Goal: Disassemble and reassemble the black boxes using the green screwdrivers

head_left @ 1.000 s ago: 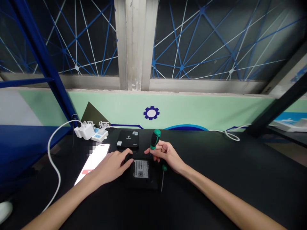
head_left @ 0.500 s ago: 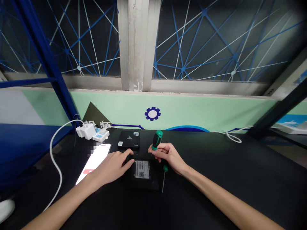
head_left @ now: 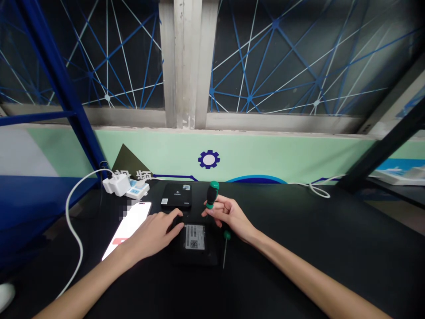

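Note:
A small black box (head_left: 195, 257) with a white label lies flat on the black table in front of me. My left hand (head_left: 154, 232) rests on its left edge, fingers spread flat and holding it down. My right hand (head_left: 229, 215) is closed around a screwdriver with a green and black handle (head_left: 211, 193), held upright over the box's far edge. A second thin screwdriver with a green cap (head_left: 225, 248) lies on the table just right of the box.
A second black box (head_left: 177, 195) sits behind the first. A lit phone (head_left: 128, 228) lies to the left, near a white power strip with a charger (head_left: 124, 186) and its white cable (head_left: 71, 221). The wall and window frame close off the back.
The screwdriver handle has tipped a little to the left and my right hand has shifted slightly with it. My left hand stays on the box.

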### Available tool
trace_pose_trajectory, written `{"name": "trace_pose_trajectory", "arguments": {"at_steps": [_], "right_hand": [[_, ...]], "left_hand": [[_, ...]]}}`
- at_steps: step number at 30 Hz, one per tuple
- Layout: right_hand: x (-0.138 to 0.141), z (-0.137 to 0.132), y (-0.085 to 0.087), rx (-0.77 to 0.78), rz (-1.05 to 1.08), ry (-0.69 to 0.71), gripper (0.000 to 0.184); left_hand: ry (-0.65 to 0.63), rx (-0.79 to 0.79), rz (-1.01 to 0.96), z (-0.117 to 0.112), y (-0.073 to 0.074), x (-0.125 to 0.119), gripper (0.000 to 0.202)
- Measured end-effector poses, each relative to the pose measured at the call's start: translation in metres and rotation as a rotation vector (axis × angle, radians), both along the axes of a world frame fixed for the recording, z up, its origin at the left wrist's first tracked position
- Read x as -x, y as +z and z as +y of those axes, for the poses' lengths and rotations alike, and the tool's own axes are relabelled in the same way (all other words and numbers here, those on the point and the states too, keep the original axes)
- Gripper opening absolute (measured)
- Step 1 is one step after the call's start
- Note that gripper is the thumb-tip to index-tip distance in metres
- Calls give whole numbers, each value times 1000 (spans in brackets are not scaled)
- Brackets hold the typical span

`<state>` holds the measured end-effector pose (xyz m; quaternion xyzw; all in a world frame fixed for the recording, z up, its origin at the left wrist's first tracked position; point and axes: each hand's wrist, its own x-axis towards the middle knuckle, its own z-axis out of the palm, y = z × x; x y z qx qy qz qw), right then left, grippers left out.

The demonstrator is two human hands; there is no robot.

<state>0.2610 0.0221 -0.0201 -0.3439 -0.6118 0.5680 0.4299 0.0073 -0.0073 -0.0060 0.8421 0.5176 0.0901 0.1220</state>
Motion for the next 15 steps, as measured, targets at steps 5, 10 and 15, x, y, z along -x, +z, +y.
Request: {"name": "trace_pose_trajectory", "arguments": {"at_steps": [5, 10, 15], "right_hand": [[0, -1, -2, -10, -27, -10, 33], [0, -2, 1, -13, -68, -30, 36], [0, -3, 2, -8, -79, -65, 37]], "left_hand": [[3, -10, 1, -1, -1, 0, 36], [-5, -27, -10, 0, -3, 1, 37], [4, -28, 0, -1, -2, 0, 37]]}}
